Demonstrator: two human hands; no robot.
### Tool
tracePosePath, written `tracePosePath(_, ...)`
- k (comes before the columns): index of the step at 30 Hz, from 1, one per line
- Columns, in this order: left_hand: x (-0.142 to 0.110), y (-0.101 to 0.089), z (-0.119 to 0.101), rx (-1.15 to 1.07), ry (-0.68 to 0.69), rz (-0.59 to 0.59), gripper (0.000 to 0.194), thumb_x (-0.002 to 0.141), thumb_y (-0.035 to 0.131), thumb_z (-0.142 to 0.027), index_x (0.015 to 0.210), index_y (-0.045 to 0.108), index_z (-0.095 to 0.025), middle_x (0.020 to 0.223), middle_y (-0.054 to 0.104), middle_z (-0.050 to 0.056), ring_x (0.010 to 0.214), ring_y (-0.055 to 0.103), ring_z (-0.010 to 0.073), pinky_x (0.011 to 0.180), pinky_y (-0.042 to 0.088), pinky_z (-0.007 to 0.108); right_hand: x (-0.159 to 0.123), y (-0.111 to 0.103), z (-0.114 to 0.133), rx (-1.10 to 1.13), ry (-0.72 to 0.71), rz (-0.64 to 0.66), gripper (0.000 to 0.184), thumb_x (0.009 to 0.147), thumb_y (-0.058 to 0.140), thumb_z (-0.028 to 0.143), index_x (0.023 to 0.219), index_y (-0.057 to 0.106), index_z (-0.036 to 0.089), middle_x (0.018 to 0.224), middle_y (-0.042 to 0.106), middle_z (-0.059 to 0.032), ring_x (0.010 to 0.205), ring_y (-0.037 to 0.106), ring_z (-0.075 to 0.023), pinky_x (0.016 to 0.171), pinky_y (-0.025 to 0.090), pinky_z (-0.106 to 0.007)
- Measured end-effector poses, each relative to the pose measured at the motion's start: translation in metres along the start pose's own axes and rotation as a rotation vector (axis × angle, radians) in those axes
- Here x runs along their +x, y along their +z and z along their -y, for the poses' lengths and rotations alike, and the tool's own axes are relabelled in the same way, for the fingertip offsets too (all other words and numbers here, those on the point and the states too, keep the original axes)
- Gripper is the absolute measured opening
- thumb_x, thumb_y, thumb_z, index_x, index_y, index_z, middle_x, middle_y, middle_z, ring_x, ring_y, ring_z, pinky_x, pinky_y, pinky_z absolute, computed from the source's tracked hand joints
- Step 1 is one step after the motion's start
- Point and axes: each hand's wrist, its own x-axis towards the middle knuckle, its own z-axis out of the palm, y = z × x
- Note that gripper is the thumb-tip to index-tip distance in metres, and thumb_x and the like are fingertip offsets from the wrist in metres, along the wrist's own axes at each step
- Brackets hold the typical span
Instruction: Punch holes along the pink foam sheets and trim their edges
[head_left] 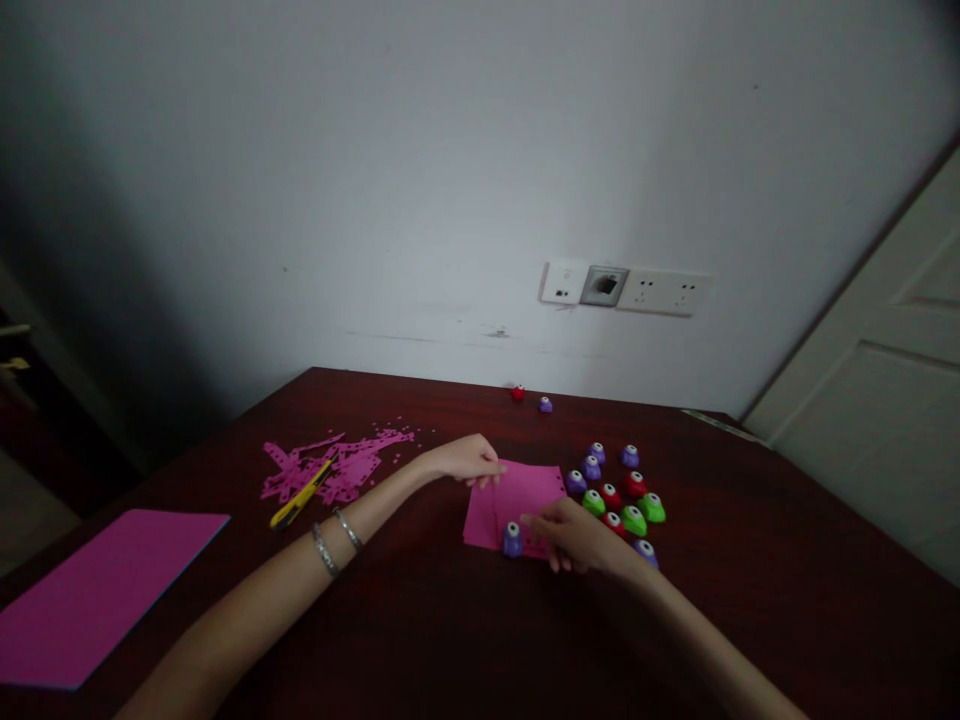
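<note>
Two pink paper pieces lie partly overlapped in the middle of the table, the upper pink paper (529,488) with small punched holes along its right and lower edges. My left hand (466,460) is closed, pinching this paper near its upper left edge. At the lower right edge, my right hand (576,533) is also closed, with its fingers on the paper; part of the edge is hidden beneath it. A purple craft punch (512,541) stands at the paper's lower edge, just left of my right fingertips.
Several red, green and purple punches (634,519) cluster to the right. Two more, one red punch (518,393), sit by the wall. Pink paper scraps (352,470) and a yellow utility knife (301,497) lie left; a larger pink sheet stack (112,590) rests at the near left.
</note>
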Motion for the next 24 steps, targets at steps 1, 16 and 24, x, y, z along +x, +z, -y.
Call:
tracePosePath(1,-0.003,0.002,0.0,-0.001,-0.031,0.024,0.034,0.078,0.053,-0.042,0.066,0.062,-0.012,0.051,0.055,-0.001,0.038,0.043,0.0053,0.037,0.028,0.018,0.001,-0.001,0.001,0.004,0.002,0.018,0.038,0.082,0.042,0.046,0.055,0.045,0.019,0.04,0.049,0.0035,0.032,0.037,-0.0076,0.031,0.022,-0.018)
tracePosePath(16,-0.016,0.024,-0.007,-0.123,-0.254,0.282,0.05,0.07,0.054,-0.062,0.064,0.064,-0.014,0.051,0.055,0.001,0.039,0.042,0.006,0.035,0.025,0.018,0.014,-0.007,0.011,-0.034,0.046,0.221,0.049,0.079,0.047,0.052,0.045,0.049,0.017,0.036,0.043,0.0046,0.031,0.036,-0.0056,0.033,0.026,-0.018)
tracePosePath(24,-0.004,0.035,-0.004,-0.062,-0.351,0.357,0.051,0.058,0.064,-0.065,0.056,0.064,-0.014,0.048,0.054,0.002,0.036,0.039,0.0054,0.033,0.023,0.017,0.019,-0.014,0.02,-0.147,0.088,0.31,0.045,0.075,0.053,0.048,0.044,0.052,0.016,0.036,0.046,0.0026,0.03,0.036,-0.0062,0.033,0.023,-0.019)
